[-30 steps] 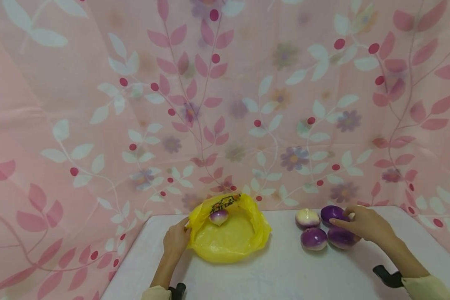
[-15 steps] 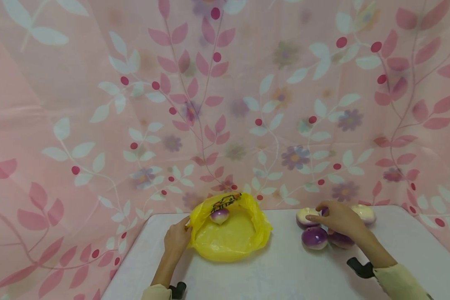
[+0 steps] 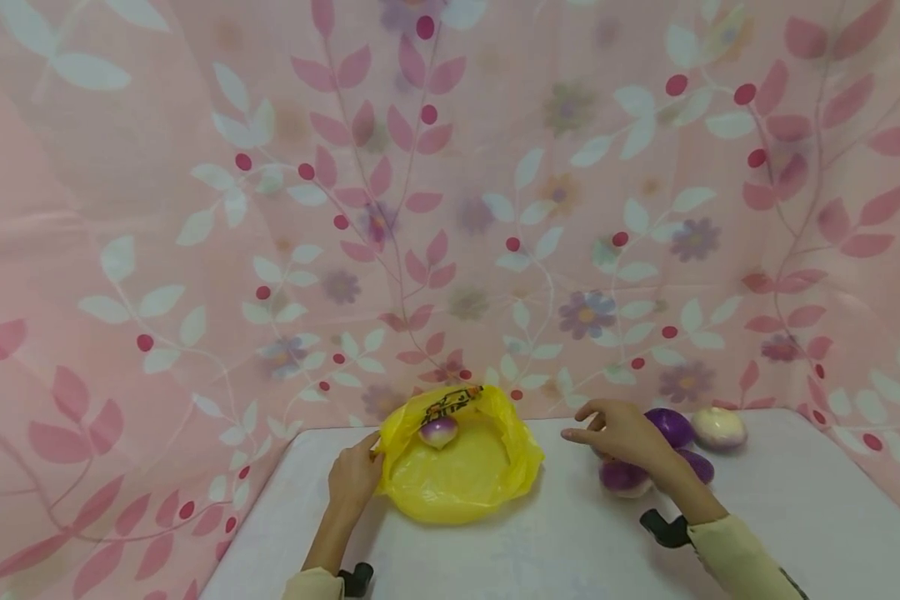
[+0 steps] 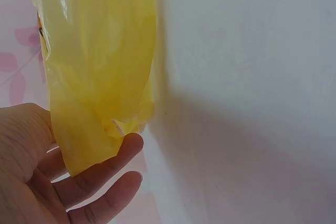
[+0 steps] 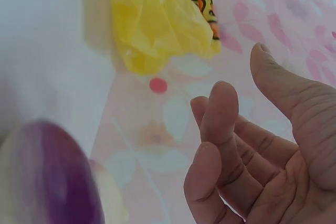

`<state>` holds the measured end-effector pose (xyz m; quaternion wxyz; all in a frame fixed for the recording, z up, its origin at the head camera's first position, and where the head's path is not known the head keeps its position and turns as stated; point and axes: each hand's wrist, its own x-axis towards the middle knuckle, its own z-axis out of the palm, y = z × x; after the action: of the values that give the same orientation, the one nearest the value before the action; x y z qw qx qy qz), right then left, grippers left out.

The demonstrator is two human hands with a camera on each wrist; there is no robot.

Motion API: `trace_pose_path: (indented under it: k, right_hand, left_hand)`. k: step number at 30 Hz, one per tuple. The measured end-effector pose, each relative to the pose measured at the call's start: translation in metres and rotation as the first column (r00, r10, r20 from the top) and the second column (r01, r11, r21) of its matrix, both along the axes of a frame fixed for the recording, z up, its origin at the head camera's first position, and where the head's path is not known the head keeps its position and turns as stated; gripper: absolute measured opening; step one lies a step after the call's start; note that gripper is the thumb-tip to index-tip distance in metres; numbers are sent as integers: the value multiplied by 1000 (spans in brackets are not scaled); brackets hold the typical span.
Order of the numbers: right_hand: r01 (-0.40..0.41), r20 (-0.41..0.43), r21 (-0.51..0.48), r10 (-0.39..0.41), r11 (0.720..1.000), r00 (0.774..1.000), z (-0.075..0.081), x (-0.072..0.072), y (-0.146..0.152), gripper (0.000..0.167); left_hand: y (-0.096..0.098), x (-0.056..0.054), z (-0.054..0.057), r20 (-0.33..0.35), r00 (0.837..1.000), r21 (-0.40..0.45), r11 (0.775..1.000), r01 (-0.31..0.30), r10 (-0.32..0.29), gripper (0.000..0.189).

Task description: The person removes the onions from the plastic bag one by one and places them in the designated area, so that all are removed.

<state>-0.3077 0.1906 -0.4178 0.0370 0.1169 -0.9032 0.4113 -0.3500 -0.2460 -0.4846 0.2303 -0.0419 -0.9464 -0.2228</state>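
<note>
A yellow plastic bag (image 3: 450,500) lies with its mouth spread toward me in the head view, and a small purple-and-white turnip (image 3: 438,432) sits inside near its back wall. My left hand (image 3: 354,477) pinches the bag's left edge; the left wrist view shows the thin plastic (image 4: 102,72) between thumb side and fingers. Right of the bag, my right hand (image 3: 627,435) hovers with loosely bent fingers, thumb apart, nothing in it. Beneath and behind it are several purple-and-white turnips, including a purple one (image 3: 671,427) and a paler one (image 3: 720,428); the hand partly hides others.
The white table (image 3: 540,550) runs back to a pink floral curtain (image 3: 495,208) hanging close behind the bag. In the right wrist view a turnip (image 5: 58,177) looms at lower left. Black straps (image 3: 666,529) circle both wrists.
My right hand has moved left, from above the right-hand turnips toward the bag, uncovering the pale turnip at the right. The left hand and the bag stay put.
</note>
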Motion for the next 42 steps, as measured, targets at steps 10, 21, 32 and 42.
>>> trace_pose_path:
  k: [10, 21, 32, 42]
  right_hand:
    - [-66, -14, -48, 65, 997, 998, -1, -13, -45, 47]
    - [-162, -53, -118, 157, 980, 986, -2, -32, -85, 50]
    - [-110, -79, -34, 107, 993, 991, -8, -42, -123, 44]
    - [-109, 8, -39, 109, 993, 994, -8, -52, -149, 40]
  left_hand:
    - [3, 0, 3, 22, 1000, 3, 1000, -1, 1, 36]
    - [1, 1, 4, 26, 1000, 12, 1000, -16, 16, 36]
    - [-1, 2, 5, 38, 999, 11, 1000, -6, 6, 36]
    - [-2, 3, 4, 27, 1000, 4, 1000, 1, -1, 36]
